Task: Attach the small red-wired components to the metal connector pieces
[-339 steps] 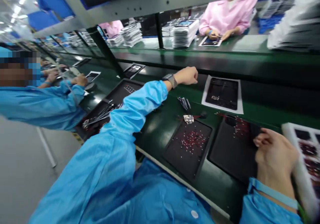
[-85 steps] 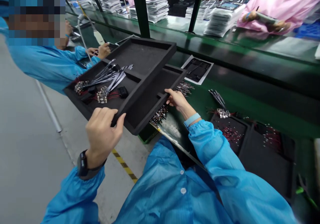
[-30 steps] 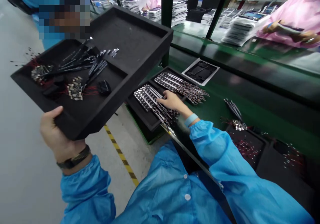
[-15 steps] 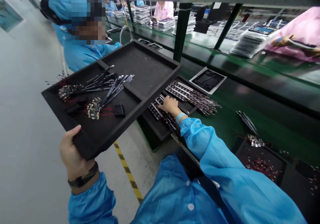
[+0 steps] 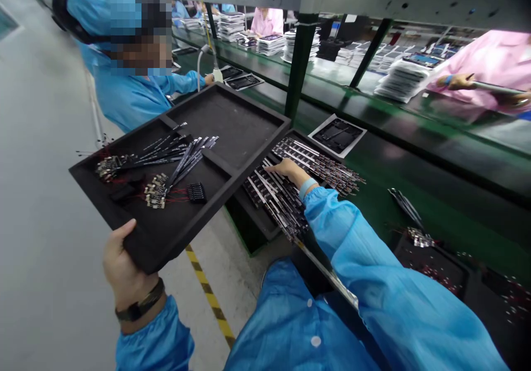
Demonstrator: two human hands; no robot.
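Note:
My left hand [image 5: 126, 263] grips the near left corner of a black compartmented tray [image 5: 249, 125], thumb on top of the rim. The tray is held tilted above the bench edge. Dark flat ribbon cables [image 5: 186, 161] with bundled connectors lie in it, along with small black parts [image 5: 196, 192] on red wires. My right hand [image 5: 292, 172] reaches past the tray, index finger stretched over rows of dark strips with white bands [image 5: 274, 194]; its other fingers are mostly hidden. Those strips rest in a lower black tray [image 5: 265, 224], beside a second group of strips [image 5: 317, 158].
A framed black panel [image 5: 340, 135] lies on the green bench [image 5: 373, 166]. To the right are a bunch of cables [image 5: 406, 208] and a dark tray of red-wired parts [image 5: 440, 271]. A co-worker in blue [image 5: 124, 94] works at left; a green post [image 5: 298, 67] rises behind.
My right hand has shifted slightly right over the strips, its fingers less spread, exposing more of the near group. The held tray sits slightly lower in view. The co-worker's hand now shows beyond it.

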